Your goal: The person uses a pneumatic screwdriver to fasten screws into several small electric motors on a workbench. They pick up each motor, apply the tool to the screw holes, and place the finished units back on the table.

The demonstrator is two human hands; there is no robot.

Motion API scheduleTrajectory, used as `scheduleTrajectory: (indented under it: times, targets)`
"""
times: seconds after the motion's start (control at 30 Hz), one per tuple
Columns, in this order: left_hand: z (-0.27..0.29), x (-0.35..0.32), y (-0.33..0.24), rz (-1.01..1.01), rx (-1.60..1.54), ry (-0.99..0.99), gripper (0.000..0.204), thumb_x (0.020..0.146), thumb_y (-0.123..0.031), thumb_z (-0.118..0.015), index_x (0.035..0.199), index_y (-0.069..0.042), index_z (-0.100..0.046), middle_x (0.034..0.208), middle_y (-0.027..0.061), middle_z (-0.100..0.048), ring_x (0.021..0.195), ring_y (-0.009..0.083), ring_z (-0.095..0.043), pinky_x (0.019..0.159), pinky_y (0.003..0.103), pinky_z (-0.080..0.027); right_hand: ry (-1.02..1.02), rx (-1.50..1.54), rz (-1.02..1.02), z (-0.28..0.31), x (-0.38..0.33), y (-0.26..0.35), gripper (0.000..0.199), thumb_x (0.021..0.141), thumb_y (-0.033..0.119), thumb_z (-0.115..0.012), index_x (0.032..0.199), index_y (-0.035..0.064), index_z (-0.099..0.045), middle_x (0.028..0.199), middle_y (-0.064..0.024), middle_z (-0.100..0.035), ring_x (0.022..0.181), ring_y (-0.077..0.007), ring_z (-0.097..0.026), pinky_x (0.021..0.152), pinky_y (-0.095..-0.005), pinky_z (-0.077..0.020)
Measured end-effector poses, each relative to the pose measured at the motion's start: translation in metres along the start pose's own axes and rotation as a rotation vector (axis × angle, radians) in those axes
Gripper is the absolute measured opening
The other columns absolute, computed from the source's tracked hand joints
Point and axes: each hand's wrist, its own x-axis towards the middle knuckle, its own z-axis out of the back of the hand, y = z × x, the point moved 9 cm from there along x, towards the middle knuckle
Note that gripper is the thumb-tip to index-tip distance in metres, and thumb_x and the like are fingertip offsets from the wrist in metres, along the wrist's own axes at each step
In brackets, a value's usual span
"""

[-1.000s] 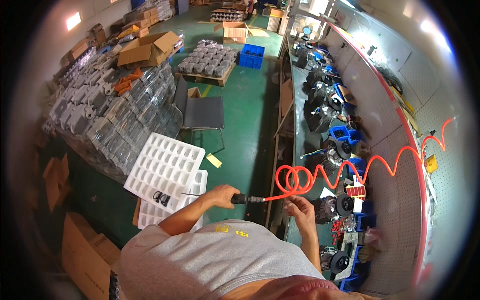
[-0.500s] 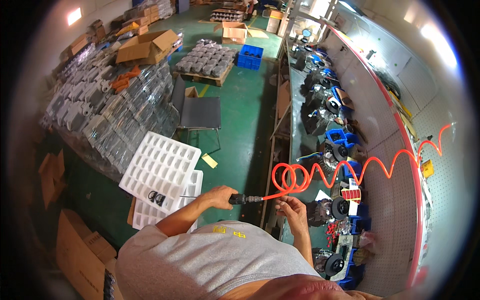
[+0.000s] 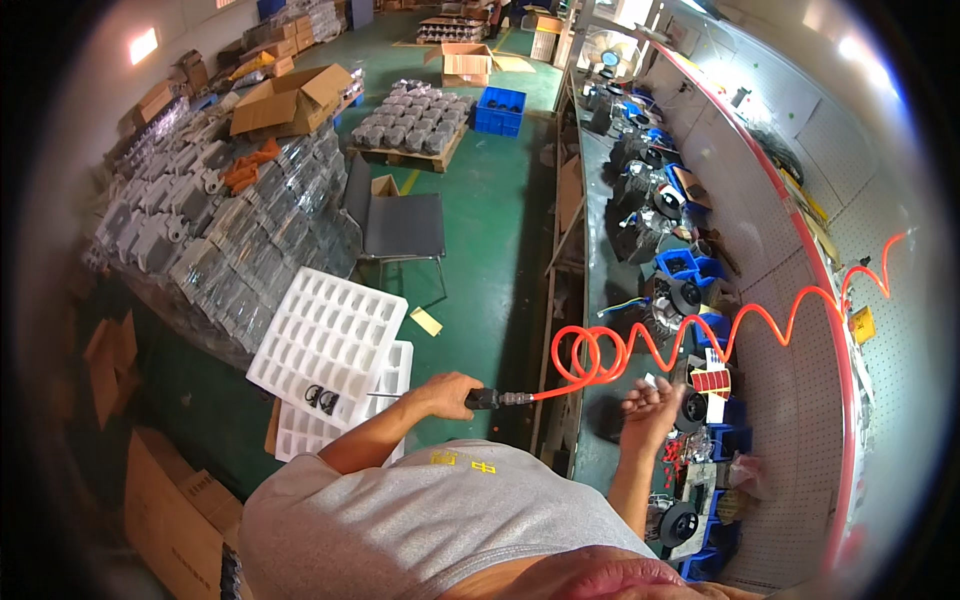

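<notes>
My left hand (image 3: 445,396) is wrapped round the black handle of an air blow gun (image 3: 484,399), held in front of my waist. Its thin metal nozzle points left, over white foam trays. An orange coiled air hose (image 3: 585,362) runs from its fitting up to the right wall. Over the bench, my right hand (image 3: 652,408) has its fingers loosely apart, and I see nothing held in it. It partly covers a motor-like assembly with a black wheel (image 3: 692,408). A red-and-white label sheet (image 3: 711,382) lies just beyond it.
Along the bench (image 3: 612,350) stand several similar assemblies and blue bins (image 3: 678,265). White foam trays (image 3: 330,340), the upper holding two black parts, are at my left. Beyond them are stacked grey castings (image 3: 215,265), a black chair (image 3: 402,225) and a blue crate (image 3: 500,111).
My right hand has moved right, from beside the hose end to over the bench assembly, and its fingers have spread from a pinch. My left hand still grips the blow gun.
</notes>
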Motion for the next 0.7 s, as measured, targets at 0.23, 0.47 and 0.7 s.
scheduleTrajectory:
  times: [0.23, 0.47, 0.7]
  targets:
    - [-0.001, 0.003, -0.004, 0.009, 0.009, 0.017, 0.03, 0.07, -0.02, -0.078, 0.094, -0.005, -0.067, 0.085, 0.015, -0.07, 0.086, 0.0362, -0.07, 0.075, 0.047, -0.053, 0.075, 0.098, 0.049, 0.008, 0.008, 0.021, 0.052, 0.105, 0.057, -0.05, 0.084, 0.0109, -0.059, 0.072, -0.0069, -0.06, 0.059, -0.0167, -0.056, 0.052, -0.028, -0.046]
    - [0.003, 0.005, -0.014, 0.019, -0.004, 0.023, 0.029, 0.069, -0.019, -0.077, 0.095, -0.007, -0.069, 0.086, 0.0151, -0.072, 0.089, 0.0376, -0.071, 0.078, 0.047, -0.054, 0.126, 0.043, -0.211, 0.021, 0.004, -0.048, 0.044, 0.102, 0.052, -0.06, 0.084, 0.0117, -0.06, 0.075, -0.0054, -0.062, 0.062, -0.0176, -0.059, 0.053, -0.0293, -0.045]
    - [-0.002, 0.007, -0.015, 0.012, -0.021, 0.056, 0.031, 0.072, -0.021, -0.078, 0.095, -0.003, -0.067, 0.082, 0.0146, -0.069, 0.085, 0.0349, -0.07, 0.076, 0.046, -0.053, 0.1, 0.157, -0.108, 0.028, 0.011, -0.035, 0.068, 0.103, 0.069, -0.042, 0.086, 0.0059, -0.062, 0.077, -0.0115, -0.063, 0.064, -0.0238, -0.058, 0.057, -0.0344, -0.0456]
